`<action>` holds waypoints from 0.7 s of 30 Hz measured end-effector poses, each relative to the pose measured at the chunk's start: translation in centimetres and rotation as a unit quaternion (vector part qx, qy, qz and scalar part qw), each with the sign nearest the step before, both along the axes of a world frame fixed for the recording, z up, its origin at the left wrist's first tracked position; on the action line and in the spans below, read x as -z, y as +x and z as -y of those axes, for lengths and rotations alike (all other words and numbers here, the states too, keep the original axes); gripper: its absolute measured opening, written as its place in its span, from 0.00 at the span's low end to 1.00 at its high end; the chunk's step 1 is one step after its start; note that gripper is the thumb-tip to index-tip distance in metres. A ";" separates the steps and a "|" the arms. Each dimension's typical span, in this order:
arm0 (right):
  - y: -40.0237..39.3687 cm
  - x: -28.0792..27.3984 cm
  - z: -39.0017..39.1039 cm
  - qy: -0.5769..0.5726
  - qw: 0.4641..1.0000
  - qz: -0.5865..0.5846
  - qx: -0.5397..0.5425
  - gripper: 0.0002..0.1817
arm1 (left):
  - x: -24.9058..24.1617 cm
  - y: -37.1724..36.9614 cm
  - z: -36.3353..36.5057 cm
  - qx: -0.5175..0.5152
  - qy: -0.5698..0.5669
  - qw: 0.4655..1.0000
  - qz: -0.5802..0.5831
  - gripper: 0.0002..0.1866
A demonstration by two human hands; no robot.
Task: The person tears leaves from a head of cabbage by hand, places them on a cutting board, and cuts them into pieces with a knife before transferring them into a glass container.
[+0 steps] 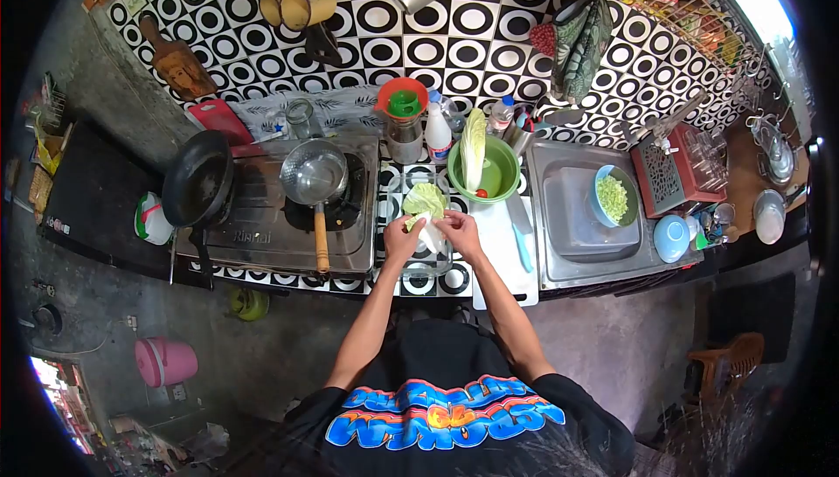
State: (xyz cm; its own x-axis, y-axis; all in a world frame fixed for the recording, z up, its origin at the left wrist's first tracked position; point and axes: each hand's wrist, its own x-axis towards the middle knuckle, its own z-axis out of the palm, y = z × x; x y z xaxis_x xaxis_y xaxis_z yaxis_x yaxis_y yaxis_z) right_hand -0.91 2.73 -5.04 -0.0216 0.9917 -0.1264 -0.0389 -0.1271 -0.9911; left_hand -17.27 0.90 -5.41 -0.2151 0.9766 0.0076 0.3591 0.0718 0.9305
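Note:
Both hands hold one pale green cabbage leaf (pixel 424 200) over the counter between stove and sink. My left hand (pixel 401 238) pinches its left side, and my right hand (pixel 460 232) has its fingers closed on the right side. Beneath them a clear glass dish (pixel 419 264) stands on the tiles. Just beyond the right hand is a green bowl (pixel 502 169) with an upright napa cabbage (pixel 473 149) and a small red tomato (pixel 481 193) in it. A knife (pixel 522 231) with a light blue handle lies on a white cutting board (pixel 498 272).
A metal saucepan (pixel 314 171) sits on the stove (pixel 253 237), with a black wok (pixel 197 180) at its left. In the sink (pixel 559 272), a bowl of chopped greens (pixel 614 198) rests on a plastic container (pixel 572 215). Bottles (pixel 437 132) stand along the wall.

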 end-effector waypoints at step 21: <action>0.8 -0.6 1.0 -0.030 0.998 0.018 -0.060 0.10 | -0.4 -0.4 -0.1 -0.037 0.002 0.999 0.004 0.20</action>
